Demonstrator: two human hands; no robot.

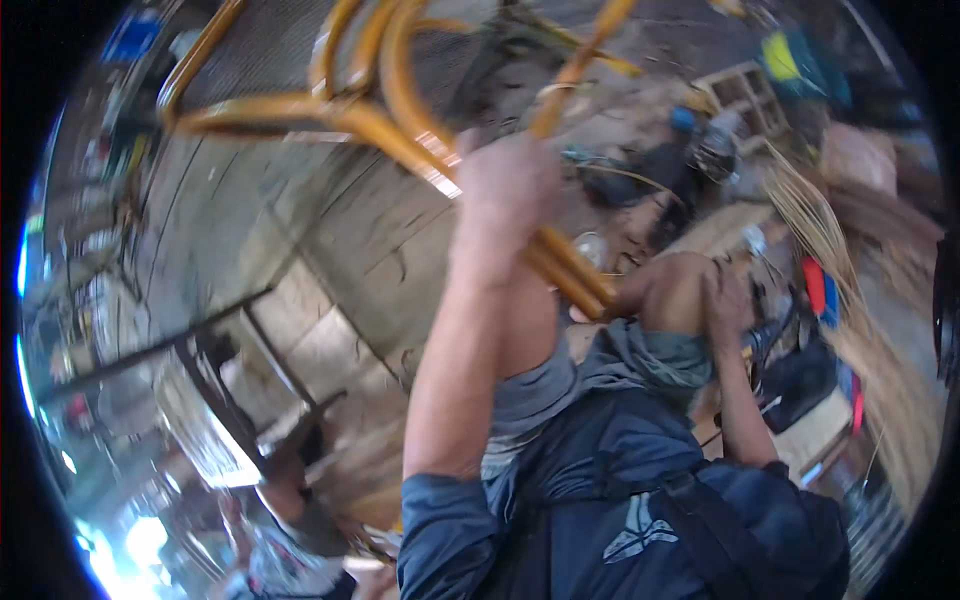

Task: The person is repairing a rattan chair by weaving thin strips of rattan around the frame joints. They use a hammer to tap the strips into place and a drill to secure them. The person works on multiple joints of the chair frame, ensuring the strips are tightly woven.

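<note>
The person's left hand is closed around an orange-brown frame made of bent poles, at the place where several poles come near each other. The frame is in front of the person, over the floor; its curved part spreads forward and to the left, one pole rises forward, and two pole ends come back to between the bent legs. I cannot tell if it touches the floor. The right hand lies on the right knee; it is blurred, so I cannot tell how wide its fingers are.

The left forearm and the legs stand in front of the floor and hide some of it. On the right side of the floor, long pale strands run backward past the right leg, and near them is a red object. Farther forward on this side there are a wooden frame with compartments, a teal and yellow-green bundle and a pinkish block. Between these and the right knee, dark things lie mixed together, too blurred to name.

To the left stands a dark structure with a pale panel, well apart from the left hand. Just beside it, at the lower left, another person is partly visible.
</note>
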